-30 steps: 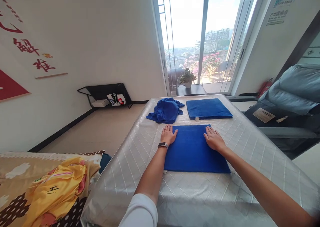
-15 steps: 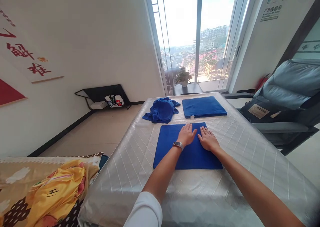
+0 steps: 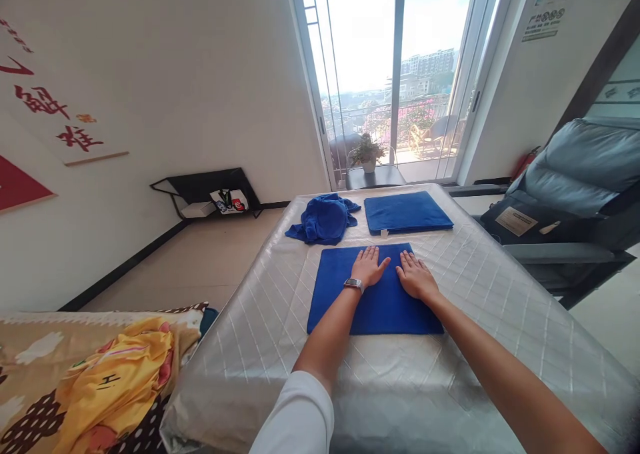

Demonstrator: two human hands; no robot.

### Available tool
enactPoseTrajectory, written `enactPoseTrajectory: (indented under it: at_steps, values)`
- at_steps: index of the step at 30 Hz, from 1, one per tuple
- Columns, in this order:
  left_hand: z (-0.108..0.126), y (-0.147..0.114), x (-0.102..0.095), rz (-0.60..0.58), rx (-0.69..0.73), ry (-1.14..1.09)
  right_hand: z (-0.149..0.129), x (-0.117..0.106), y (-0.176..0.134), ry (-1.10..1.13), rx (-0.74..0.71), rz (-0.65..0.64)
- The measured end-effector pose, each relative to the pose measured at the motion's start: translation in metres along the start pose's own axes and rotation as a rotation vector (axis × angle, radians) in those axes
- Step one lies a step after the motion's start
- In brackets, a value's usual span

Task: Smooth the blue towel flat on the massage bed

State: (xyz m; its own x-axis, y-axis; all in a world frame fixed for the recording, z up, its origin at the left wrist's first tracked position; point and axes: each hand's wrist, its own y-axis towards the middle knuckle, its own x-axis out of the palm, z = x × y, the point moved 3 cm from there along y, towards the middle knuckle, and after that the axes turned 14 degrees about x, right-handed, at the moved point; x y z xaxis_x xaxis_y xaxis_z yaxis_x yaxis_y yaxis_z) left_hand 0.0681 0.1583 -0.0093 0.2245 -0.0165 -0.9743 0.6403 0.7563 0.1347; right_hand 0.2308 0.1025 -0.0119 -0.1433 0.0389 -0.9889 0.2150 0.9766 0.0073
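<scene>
A blue towel lies as a flat rectangle on the silvery quilted table cover in front of me. My left hand, with a watch at the wrist, rests palm down on its upper middle, fingers stretched out. Just to the right, my right hand also presses flat on the cloth, fingers extended and thumb toward the left one. Beyond them sits a neatly folded blue towel with a small white tag. Left of that is a crumpled blue towel.
A grey padded armchair stands close on the right, with a dark bag on it. At lower left, yellow clothing lies on a patterned bedspread. A potted plant stands on a chair before the glass door.
My left hand has slid slightly left over the towel. My right hand stays in nearly the same spot, and the other towels have not moved.
</scene>
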Motion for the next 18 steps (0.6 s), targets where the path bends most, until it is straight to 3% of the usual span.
enactPoseTrajectory:
  at_steps: [7, 12, 18]
  values:
    - [-0.067, -0.076, -0.027, 0.0, -0.27, 0.048, 0.002, 0.001, 0.003, 0.005, 0.015, -0.036]
    - [-0.066, -0.122, -0.03, 0.014, -0.343, 0.074, 0.001, 0.001, 0.006, -0.003, 0.013, -0.033]
    - [-0.06, -0.144, -0.032, 0.035, -0.344, 0.081, -0.003, -0.008, 0.001, 0.008, 0.019, -0.017]
